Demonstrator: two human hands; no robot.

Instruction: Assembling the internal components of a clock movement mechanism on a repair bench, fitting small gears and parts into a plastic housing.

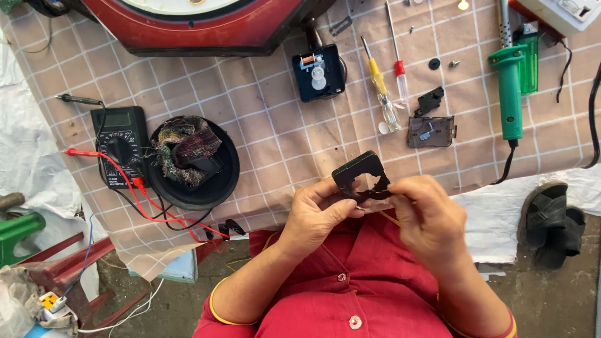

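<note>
— How are your hands set?

— Both are raised close in front of my chest, just off the near edge of the table (pixel 263 144), forearms coming in from either side. My left hand (pixel 316 216) is curled with the thumb laid across toward the middle; my right hand (pixel 426 216) is bent at the wrist, fingers folded inward. Both are closed on the black plastic cover (pixel 363 177), which sits between them.

— Which way does the piece lie?

— It stands up out of my fingertips, its rounded upper corner pointing away from me toward the table. Its long axis runs slightly tilted, from my left hand up and to the right. The lower edge, with its cut-out notches, rests against my fingers.

— What's around it?

— Beyond it on the checked cloth lie two screwdrivers (pixel 382 87), an open black clock movement (pixel 318 73), and a smoky clear lid (pixel 431 131). A green soldering iron (pixel 508 87) lies at the right, a multimeter (pixel 120 145) and a black dish (pixel 200 166) at the left.
</note>
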